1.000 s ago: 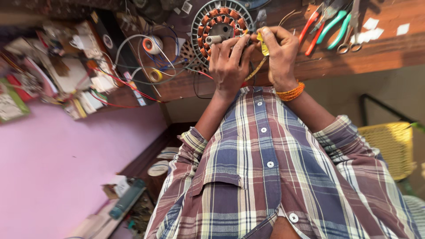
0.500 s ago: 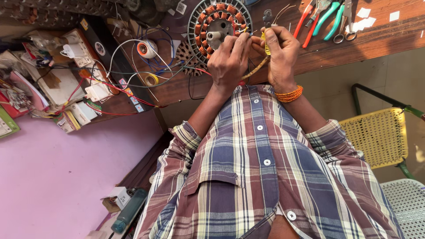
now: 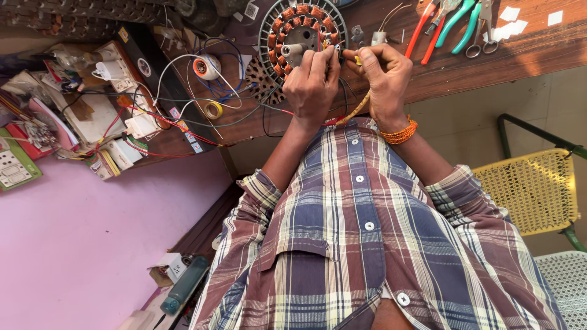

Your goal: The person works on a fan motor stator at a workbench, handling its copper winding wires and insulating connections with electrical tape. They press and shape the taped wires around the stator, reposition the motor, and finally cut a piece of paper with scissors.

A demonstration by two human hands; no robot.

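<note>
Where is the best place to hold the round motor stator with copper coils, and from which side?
Probably the stator is best gripped by its outer metal ring at the far-left rim. It lies flat, the left hand and right hand crowd its near edge, and the copper coils look delicate.

Electrical repair workshop: wooden workbench (image 3: 489, 64), pliers (image 3: 422, 27), tangled wires (image 3: 183, 110).

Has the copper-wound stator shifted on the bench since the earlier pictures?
No. The stator lies where it did, with the same gap to the red-handled pliers on the wooden bench.
</note>
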